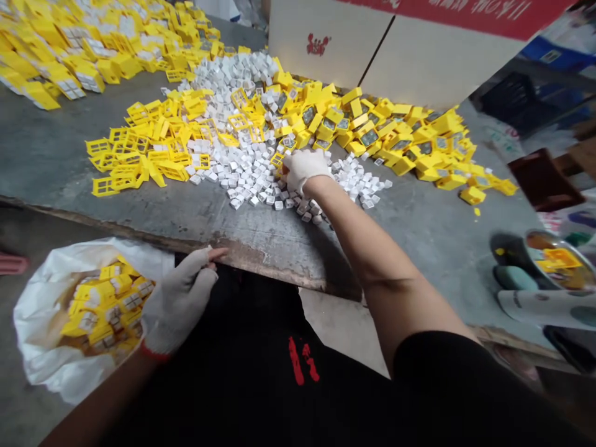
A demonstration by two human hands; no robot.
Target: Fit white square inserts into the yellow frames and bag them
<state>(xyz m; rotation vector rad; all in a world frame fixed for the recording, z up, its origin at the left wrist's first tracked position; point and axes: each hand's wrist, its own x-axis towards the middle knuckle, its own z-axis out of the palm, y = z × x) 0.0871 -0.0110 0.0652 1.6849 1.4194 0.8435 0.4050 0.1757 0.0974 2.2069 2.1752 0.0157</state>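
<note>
My right hand [307, 169], in a white glove with bare fingertips, reaches into the heap of small white cube-like pieces [249, 171]. Its fingers curl down, and what they hold, if anything, is hidden. A small yellow window-like frame [277, 159] lies right at its fingertips. My left hand [181, 295], gloved the same way, rests at the table's near edge with its index finger stretched out and nothing seen in it. Left of the white pieces lie loose yellow frames [133, 149]. Yellow box-shaped pieces [367, 121] are heaped behind my right hand and to its right.
A white plastic bag [40, 329] full of yellow-and-white pieces stands below the table edge at left. A large pile of yellow pieces [112, 43] covers the far left. A cardboard box [372, 49] stands behind. At right is a metal bowl [577, 248] with yellow parts.
</note>
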